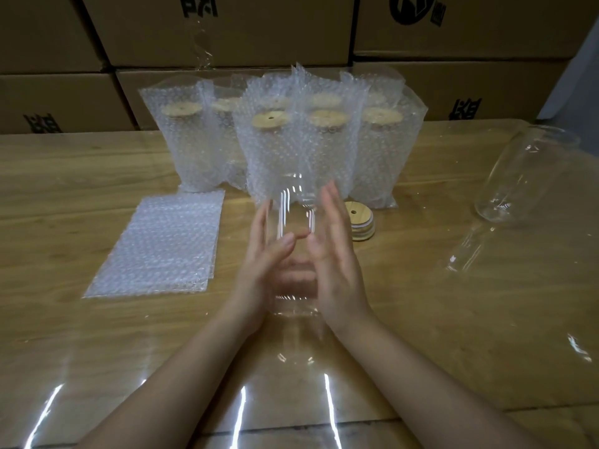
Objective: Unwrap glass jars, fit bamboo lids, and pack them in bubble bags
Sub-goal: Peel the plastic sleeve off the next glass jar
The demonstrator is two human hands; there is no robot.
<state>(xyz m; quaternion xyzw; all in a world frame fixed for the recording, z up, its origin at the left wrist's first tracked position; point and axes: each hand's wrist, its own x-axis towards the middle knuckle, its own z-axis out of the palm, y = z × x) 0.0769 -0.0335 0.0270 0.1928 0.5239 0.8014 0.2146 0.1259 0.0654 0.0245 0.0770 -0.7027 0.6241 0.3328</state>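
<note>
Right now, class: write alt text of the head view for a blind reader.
Left hand and right hand hold a clear glass jar at a wooden table. Behind stand bagged jars with bamboo lids; flat bubble bags lie left, spare lids right.

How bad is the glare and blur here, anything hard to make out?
Head view: white glare streaks cross the clear film near the bottom; the glass jar between the left hand and right hand shows mostly by highlights; both hands look slightly soft.
</note>
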